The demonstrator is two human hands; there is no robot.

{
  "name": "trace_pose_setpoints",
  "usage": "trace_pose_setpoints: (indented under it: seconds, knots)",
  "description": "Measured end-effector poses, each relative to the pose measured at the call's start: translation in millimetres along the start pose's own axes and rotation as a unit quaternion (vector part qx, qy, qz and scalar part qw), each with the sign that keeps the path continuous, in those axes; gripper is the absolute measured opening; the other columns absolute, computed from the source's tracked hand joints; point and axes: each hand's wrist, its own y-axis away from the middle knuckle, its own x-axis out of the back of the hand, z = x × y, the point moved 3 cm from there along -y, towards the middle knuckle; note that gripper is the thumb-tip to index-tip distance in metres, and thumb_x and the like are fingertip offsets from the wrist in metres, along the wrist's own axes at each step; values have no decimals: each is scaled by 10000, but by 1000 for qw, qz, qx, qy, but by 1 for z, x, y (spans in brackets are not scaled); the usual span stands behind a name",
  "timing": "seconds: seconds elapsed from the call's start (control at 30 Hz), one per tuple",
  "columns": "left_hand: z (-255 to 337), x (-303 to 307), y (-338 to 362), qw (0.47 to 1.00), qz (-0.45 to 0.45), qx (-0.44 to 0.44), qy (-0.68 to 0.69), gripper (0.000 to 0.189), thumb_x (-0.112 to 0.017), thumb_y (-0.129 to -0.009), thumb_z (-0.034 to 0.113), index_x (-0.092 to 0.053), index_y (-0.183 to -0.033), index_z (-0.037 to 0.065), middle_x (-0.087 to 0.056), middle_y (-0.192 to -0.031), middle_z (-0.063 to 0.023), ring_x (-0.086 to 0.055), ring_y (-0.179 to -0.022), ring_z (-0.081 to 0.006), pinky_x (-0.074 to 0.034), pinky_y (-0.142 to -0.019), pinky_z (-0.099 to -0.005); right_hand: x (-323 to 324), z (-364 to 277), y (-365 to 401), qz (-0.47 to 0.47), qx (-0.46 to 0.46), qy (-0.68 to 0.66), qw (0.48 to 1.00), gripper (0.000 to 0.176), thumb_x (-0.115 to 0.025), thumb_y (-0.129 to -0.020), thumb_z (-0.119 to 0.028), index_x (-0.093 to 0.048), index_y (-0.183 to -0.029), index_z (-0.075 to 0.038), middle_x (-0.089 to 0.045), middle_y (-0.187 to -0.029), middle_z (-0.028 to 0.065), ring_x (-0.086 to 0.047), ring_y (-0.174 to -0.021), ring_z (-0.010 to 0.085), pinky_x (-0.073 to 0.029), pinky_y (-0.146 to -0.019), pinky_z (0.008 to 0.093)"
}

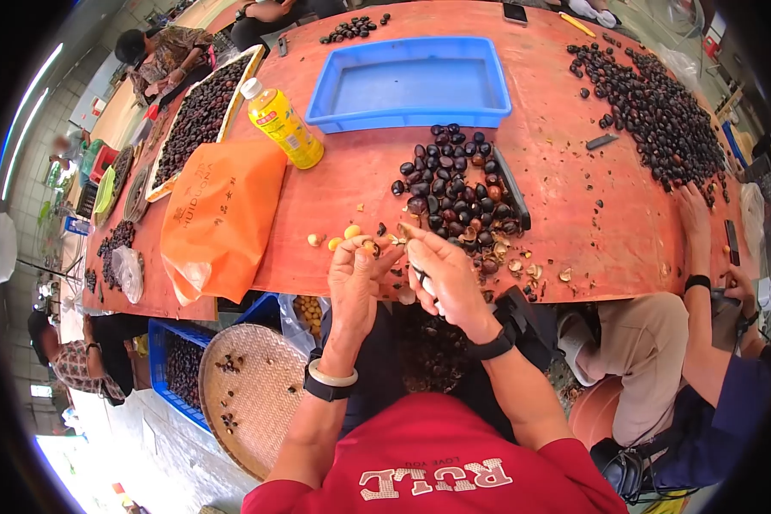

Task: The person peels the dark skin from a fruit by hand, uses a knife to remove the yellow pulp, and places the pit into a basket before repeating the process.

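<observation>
My left hand is closed at the table's front edge, pinching a dark-shelled chestnut between thumb and fingers. Just right of it, my right hand is closed around a small knife with a black and white handle; its blade is mostly hidden. Beyond the left fingertips lie a few peeled yellow chestnuts. A heap of glossy dark chestnuts spreads past both hands, against a dark tray. Broken shell pieces are scattered right of my right hand.
On the red table stand a blue tray, a yellow bottle and an orange bag. A larger chestnut pile is at right, near a co-worker's hand. A woven basket sits below left.
</observation>
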Motion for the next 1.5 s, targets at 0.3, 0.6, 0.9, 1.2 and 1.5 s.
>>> trace_pose_setpoints:
  seconds: [0.3,0.6,0.9,1.2,1.5]
  knots:
    - [-1,9,-1,995,-15,39,88,354,-573,-897,230,-443,-1178,60,-596,-953,-48,-622,-838,-168,-544,-701,-305,-13,9,7,-40,25,138,989,501,-481,-929,-194,-338,-1385,-44,-471,-610,-17,-390,-475,28,-322,-400,182]
    - [1,2,1,994,-19,60,90,343,-620,-866,232,-467,-1117,54,-598,-940,-60,-623,-777,-151,-549,-632,-270,-15,7,5,-33,81,206,975,435,-492,-924,-174,-430,-1330,-31,-505,-654,1,-472,-564,68,-411,-520,223]
    - [1,1,2,998,22,15,-50,247,-623,-868,128,-520,-1053,1,-615,-912,-74,-617,-712,-129,-524,-527,-258,-5,16,-3,32,147,227,962,376,-466,-939,-170,-487,-1267,14,-527,-707,-3,-462,-589,43,-397,-517,201]
    - [3,-3,5,995,-14,63,-74,314,-542,-916,125,-489,-1188,-22,-608,-1020,-89,-608,-849,-112,-531,-675,-219,-1,14,0,11,171,270,947,387,-480,-927,-180,-485,-1251,30,-641,-853,146,-595,-703,141,-478,-639,293]
    - [10,-6,5,983,-60,117,-129,368,-514,-923,107,-441,-1267,-2,-588,-1088,-67,-597,-959,-142,-491,-736,-237,4,9,2,20,15,89,996,374,-482,-935,-185,-492,-1261,-1,-536,-644,22,-460,-473,46,-363,-420,192]
